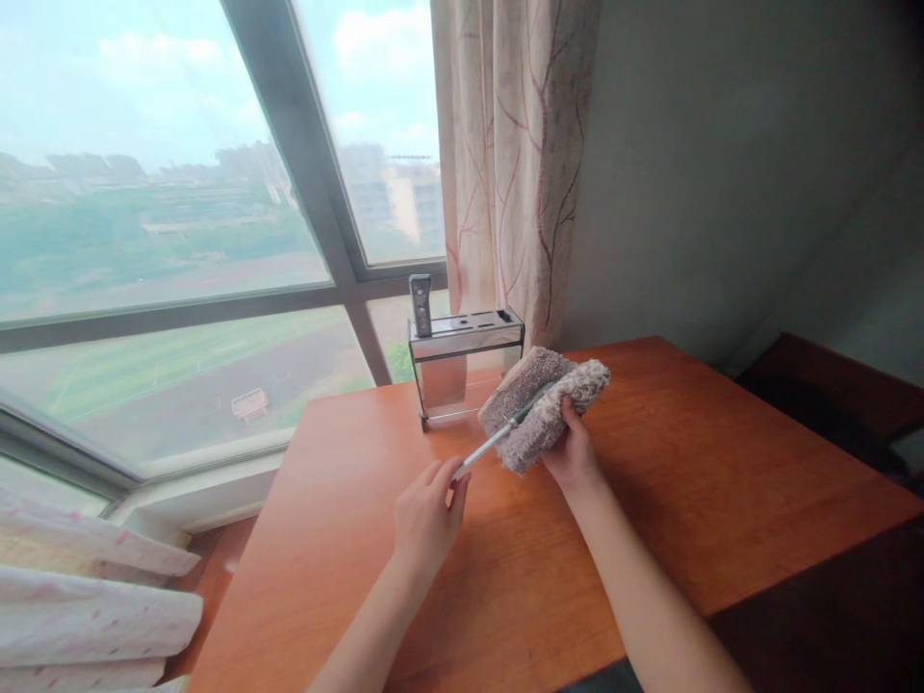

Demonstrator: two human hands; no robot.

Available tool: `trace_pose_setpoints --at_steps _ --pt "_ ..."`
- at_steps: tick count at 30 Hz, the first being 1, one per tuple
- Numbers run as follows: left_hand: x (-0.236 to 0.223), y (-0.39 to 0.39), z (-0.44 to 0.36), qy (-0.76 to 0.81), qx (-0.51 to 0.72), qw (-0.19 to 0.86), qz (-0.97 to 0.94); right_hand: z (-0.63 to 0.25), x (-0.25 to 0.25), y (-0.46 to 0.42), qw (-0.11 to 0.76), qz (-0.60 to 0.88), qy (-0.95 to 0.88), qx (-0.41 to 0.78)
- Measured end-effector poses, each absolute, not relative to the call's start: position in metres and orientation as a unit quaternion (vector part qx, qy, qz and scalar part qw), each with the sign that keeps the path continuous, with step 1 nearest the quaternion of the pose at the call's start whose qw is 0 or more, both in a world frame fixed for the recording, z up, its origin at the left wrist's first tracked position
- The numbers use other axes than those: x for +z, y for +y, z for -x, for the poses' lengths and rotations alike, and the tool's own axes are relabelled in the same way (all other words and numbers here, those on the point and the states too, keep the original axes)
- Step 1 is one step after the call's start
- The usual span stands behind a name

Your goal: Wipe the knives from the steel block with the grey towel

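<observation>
Above the table, my right hand (574, 452) is closed around a fluffy grey cloth (530, 385), with the thumb pressed on its near face. A slim silvery rod-shaped tool (487, 447) lies in the cloth's fold; its far part is hidden there, so its kind is unclear. My left hand (429, 505) pinches the near end of this tool between thumb and fingers. Just behind the cloth stands a metal knife rack (469, 337) with clear sides. One dark handle (420, 306) sticks up from the rack's left slot.
The reddish-brown wooden table (339, 539) has its far edge near a large window (180, 192). A patterned curtain (505, 144) hangs behind the rack, and another curtain (87, 616) is at lower left. A grey wall (707, 173) rises at right.
</observation>
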State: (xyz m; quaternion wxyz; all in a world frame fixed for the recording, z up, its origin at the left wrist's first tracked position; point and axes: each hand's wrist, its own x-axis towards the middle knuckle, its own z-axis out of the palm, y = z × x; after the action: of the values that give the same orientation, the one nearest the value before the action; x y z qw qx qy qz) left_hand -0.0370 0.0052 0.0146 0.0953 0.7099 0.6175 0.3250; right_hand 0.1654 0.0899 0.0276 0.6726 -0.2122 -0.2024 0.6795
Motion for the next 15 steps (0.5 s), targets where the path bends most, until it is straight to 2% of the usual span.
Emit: trace_pose_setpoints --at_steps 7,15 --pt "0.018 0.001 0.037 0.606 0.337 0.111 -0.712 -0.164 0.022 0.091 0.665 0.223 -0.191 0.687" --pt "0.016 0.003 0.026 0.547 0.385 0.373 -0.643 -0.171 0.022 0.09 0.664 0.24 -0.21 0.676"
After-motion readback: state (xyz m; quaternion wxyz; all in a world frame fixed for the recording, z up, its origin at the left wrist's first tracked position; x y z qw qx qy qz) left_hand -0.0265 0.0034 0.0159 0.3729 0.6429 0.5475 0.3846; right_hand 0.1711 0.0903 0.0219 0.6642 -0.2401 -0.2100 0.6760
